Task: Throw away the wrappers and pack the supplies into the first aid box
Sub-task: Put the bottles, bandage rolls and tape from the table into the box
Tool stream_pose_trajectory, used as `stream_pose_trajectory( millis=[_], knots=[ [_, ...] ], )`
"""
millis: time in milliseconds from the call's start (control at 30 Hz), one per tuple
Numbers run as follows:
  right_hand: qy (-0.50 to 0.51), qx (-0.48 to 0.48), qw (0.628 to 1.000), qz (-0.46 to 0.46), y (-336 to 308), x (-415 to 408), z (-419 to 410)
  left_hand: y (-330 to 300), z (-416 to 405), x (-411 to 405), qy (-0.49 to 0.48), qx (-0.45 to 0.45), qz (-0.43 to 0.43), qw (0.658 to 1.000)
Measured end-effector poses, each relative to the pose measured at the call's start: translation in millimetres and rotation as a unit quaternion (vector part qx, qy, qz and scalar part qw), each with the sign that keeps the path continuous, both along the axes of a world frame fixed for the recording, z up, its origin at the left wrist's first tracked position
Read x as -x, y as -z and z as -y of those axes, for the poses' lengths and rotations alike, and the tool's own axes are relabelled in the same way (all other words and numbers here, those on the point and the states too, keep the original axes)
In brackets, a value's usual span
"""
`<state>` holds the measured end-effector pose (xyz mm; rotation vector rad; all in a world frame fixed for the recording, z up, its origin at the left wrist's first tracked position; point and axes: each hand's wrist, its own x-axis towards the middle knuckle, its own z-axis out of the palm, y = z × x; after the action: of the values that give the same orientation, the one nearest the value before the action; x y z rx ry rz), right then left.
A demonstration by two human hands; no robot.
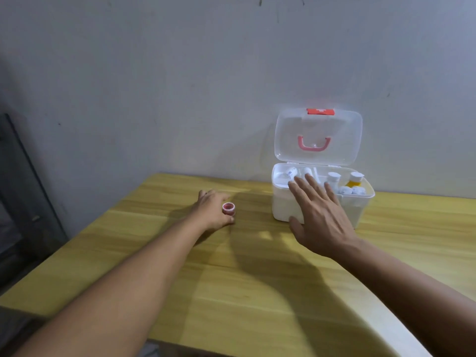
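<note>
A white first aid box (286,207) stands on the wooden table (244,292) by the wall, its clear lid (318,136) with a pink handle raised. Inside it are several white bottles and a yellow one (354,181). My left hand (213,211) rests on the table left of the box, fingers closed around a small red and white tape roll (228,208). My right hand (319,215) hovers flat in front of the box with fingers spread and nothing in it.
A grey wall rises right behind the table and box. A dark piece of furniture (23,202) stands on the left past the table's edge. The table's near edge runs across the bottom of the view.
</note>
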<state>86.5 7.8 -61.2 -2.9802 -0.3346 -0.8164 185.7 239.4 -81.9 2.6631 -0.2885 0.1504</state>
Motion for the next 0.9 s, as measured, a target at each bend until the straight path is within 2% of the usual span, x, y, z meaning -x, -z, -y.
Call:
stream_pose_trajectory(
  millis=[100, 200, 367, 467, 633, 800, 900],
  knots=[
    [0.017, -0.038, 0.998, 0.048, 5, 8, 20, 1, 6, 1, 0.001, 0.055, 0.001, 0.999],
    [0.049, -0.067, 0.992, 0.09, 9, 17, 45, -4, 16, 5, 0.004, 0.068, 0.03, 0.997],
    [0.089, -0.112, 0.985, 0.091, 16, 26, 76, -48, 44, 12, 0.049, 0.12, 0.11, 0.986],
    [0.079, -0.135, 0.985, 0.078, 24, 28, 83, -80, 72, 18, 0.108, 0.109, 0.124, 0.98],
    [0.075, -0.139, 0.986, 0.058, 32, 29, 84, -100, 107, 24, 0.173, 0.054, 0.084, 0.98],
    [0.063, -0.144, 0.985, 0.066, 32, 28, 88, -97, 124, 17, 0.176, -0.029, 0.059, 0.982],
    [0.055, -0.146, 0.985, 0.068, 30, 29, 92, -93, 126, 12, 0.16, -0.022, 0.013, 0.987]
  ],
)
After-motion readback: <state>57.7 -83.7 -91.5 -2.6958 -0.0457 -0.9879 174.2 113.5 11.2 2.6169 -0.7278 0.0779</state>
